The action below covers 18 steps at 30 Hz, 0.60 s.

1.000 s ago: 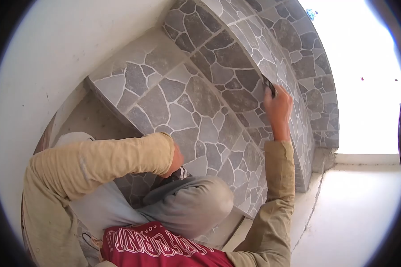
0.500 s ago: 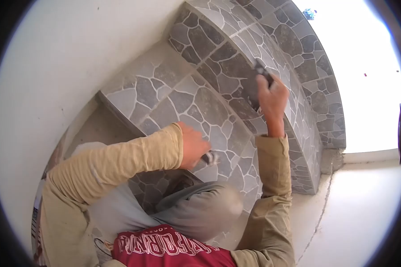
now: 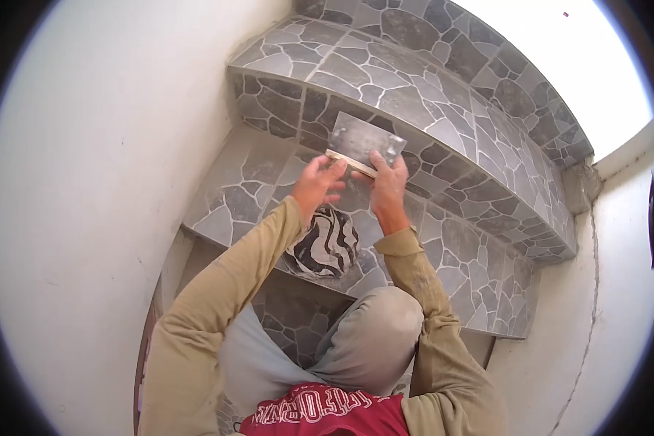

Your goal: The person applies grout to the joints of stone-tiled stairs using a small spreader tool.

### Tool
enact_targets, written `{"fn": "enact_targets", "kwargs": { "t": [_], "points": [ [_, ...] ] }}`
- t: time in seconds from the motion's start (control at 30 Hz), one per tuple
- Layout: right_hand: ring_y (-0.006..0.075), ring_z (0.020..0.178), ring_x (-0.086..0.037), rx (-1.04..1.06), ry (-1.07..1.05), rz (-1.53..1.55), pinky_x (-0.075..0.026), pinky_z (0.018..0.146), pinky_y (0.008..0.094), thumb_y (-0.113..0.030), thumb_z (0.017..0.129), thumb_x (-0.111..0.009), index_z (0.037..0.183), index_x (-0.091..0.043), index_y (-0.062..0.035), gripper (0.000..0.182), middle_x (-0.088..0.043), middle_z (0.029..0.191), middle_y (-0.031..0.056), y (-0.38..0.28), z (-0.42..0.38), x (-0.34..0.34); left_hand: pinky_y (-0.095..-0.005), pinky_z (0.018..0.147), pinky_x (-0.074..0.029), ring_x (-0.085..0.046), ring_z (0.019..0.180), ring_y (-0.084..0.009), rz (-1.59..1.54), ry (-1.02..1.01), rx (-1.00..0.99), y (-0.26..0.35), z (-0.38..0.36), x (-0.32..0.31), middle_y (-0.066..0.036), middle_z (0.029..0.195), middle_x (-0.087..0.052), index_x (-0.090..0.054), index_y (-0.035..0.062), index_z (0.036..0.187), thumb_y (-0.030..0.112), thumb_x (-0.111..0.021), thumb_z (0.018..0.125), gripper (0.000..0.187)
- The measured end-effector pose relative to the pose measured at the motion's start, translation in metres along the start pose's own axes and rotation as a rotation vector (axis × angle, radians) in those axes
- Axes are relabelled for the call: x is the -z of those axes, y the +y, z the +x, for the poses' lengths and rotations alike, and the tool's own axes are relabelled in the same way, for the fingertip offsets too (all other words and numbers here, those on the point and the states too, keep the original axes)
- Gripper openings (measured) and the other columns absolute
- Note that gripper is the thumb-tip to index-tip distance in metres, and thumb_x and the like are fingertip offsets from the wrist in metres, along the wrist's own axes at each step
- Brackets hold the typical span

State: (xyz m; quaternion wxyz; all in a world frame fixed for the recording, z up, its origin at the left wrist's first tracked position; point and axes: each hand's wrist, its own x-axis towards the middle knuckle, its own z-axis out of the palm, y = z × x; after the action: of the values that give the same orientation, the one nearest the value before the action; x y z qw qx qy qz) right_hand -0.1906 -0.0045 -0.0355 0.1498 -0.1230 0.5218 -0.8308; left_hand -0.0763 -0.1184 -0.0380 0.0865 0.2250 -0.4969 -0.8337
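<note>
A wide scraper (image 3: 367, 139), its smeared grey metal blade set in a pale wooden strip, is held up in front of a stone-patterned riser. My right hand (image 3: 389, 187) grips it at the right, thumb over the face of the blade. At the strip's left end, my left hand (image 3: 318, 183) has its thumb and index finger on the wood, the other fingers loosely curled below. Just under my left hand, a rounded black-and-white striped thing (image 3: 325, 243), cloth-like in look, sits on the step (image 3: 232, 190).
Curved steps with grey stone pattern and pale joints rise ahead, the upper tread (image 3: 385, 69) beyond the scraper. A white wall (image 3: 116, 160) stands close on the left. At the right, another pale wall (image 3: 559, 320) has a long crack. My bent knee (image 3: 378, 327) is below the hands.
My right hand has brought the scraper from the upper right toward the middle. My left hand has moved up from the step to the scraper's wooden strip. The view has shifted, showing the striped thing fully.
</note>
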Motion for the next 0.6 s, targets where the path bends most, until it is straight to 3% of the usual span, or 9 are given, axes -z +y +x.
{"fn": "enact_targets", "kwargs": {
  "t": [0.07, 0.17, 0.23, 0.3, 0.33, 0.4, 0.43, 0.53, 0.6],
  "points": [
    [0.0226, 0.076, -0.065, -0.018, 0.003, 0.002, -0.061, 0.05, 0.0305, -0.009, 0.091, -0.06, 0.115, -0.052, -0.0009, 0.027, -0.062, 0.102, 0.011, 0.001, 0.009, -0.001, -0.0366, 0.083, -0.051, -0.061, 0.094, -0.0173, -0.051, 0.008, 0.021, -0.002, 0.03, -0.003, -0.01, 0.109, -0.06, -0.051, 0.0087, 0.127, 0.041, -0.073, 0.085, 0.057],
    [0.0206, 0.081, -0.064, -0.035, 0.026, -0.029, -0.058, 0.061, 0.031, -0.012, 0.092, -0.06, 0.112, -0.055, 0.0008, 0.024, -0.063, 0.101, 0.0098, -0.005, 0.024, -0.002, -0.0356, 0.08, -0.053, -0.062, 0.088, -0.0154, -0.109, 0.026, 0.03, 0.0, 0.059, -0.017, -0.006, 0.102, -0.062, -0.052, 0.0069, 0.121, 0.036, -0.075, 0.085, 0.052],
    [0.0164, 0.083, -0.061, 0.244, 0.093, -0.335, -0.051, 0.073, 0.0309, -0.015, 0.093, -0.062, 0.108, -0.06, 0.0019, 0.023, -0.066, 0.098, 0.0083, 0.004, 0.04, 0.001, -0.0349, 0.079, -0.053, -0.062, 0.086, -0.0149, -0.11, 0.04, 0.026, 0.003, 0.07, -0.024, -0.004, 0.099, -0.062, -0.052, 0.0055, 0.12, 0.034, -0.076, 0.084, 0.051],
    [0.0145, 0.083, -0.059, 0.251, 0.105, -0.339, -0.048, 0.075, 0.0303, -0.016, 0.092, -0.063, 0.107, -0.061, 0.0023, 0.023, -0.066, 0.097, 0.0074, 0.007, 0.042, 0.0, -0.0304, 0.076, -0.052, -0.062, 0.081, -0.0138, -0.2, 0.166, -0.152, 0.011, 0.073, -0.031, -0.002, 0.094, -0.064, -0.057, 0.0031, 0.114, 0.029, -0.077, 0.084, 0.044],
    [0.0127, 0.083, -0.057, 0.26, 0.116, -0.341, -0.045, 0.078, 0.0297, -0.016, 0.092, -0.064, 0.105, -0.063, 0.0027, 0.023, -0.067, 0.095, 0.0065, 0.009, 0.041, -0.001, -0.0304, 0.076, -0.052, -0.062, 0.081, -0.0138, -0.198, 0.168, -0.142, 0.01, 0.082, -0.027, -0.002, 0.094, -0.064, -0.057, 0.0031, 0.114, 0.029, -0.077, 0.084, 0.044],
    [0.0124, 0.085, -0.056, 0.236, 0.13, -0.337, -0.045, 0.079, 0.0295, -0.016, 0.093, -0.064, 0.107, -0.063, 0.0027, 0.024, -0.066, 0.098, 0.0056, 0.018, 0.039, 0.003, -0.0273, 0.073, -0.049, -0.061, 0.079, -0.0117, -0.055, 0.115, -0.38, 0.008, 0.105, -0.016, -0.002, 0.091, -0.066, -0.063, 0.0022, 0.104, 0.027, -0.076, 0.085, 0.034],
    [0.0121, 0.088, -0.056, 0.216, 0.136, -0.337, -0.045, 0.081, 0.0292, -0.016, 0.093, -0.063, 0.11, -0.063, 0.0028, 0.025, -0.065, 0.1, 0.0047, 0.021, 0.04, 0.007, -0.0266, 0.072, -0.047, -0.06, 0.08, -0.0093, -0.126, 0.084, -0.333, 0.001, 0.108, -0.016, -0.003, 0.092, -0.067, -0.066, 0.002, 0.097, 0.025, -0.074, 0.087, 0.026],
    [0.0126, 0.087, -0.056, 0.224, 0.133, -0.346, -0.046, 0.081, 0.0295, -0.015, 0.093, -0.063, 0.111, -0.062, 0.0033, 0.026, -0.065, 0.1, 0.0043, 0.022, 0.046, 0.008, -0.0268, 0.072, -0.047, -0.059, 0.079, -0.0091, -0.119, 0.147, -0.29, -0.002, 0.118, -0.022, -0.003, 0.092, -0.067, -0.067, 0.0012, 0.1, 0.024, -0.072, 0.089, 0.026],
    [0.0126, 0.087, -0.056, 0.254, 0.132, -0.326, -0.046, 0.081, 0.0294, -0.016, 0.093, -0.063, 0.111, -0.062, 0.0033, 0.026, -0.065, 0.1, 0.0043, 0.024, 0.047, 0.004, -0.0274, 0.07, -0.046, -0.057, 0.076, -0.0089, -0.097, 0.165, -0.371, 0.008, 0.12, -0.026, -0.003, 0.088, -0.067, -0.067, 0.0009, 0.096, 0.026, -0.071, 0.088, 0.026]
  ]
}}
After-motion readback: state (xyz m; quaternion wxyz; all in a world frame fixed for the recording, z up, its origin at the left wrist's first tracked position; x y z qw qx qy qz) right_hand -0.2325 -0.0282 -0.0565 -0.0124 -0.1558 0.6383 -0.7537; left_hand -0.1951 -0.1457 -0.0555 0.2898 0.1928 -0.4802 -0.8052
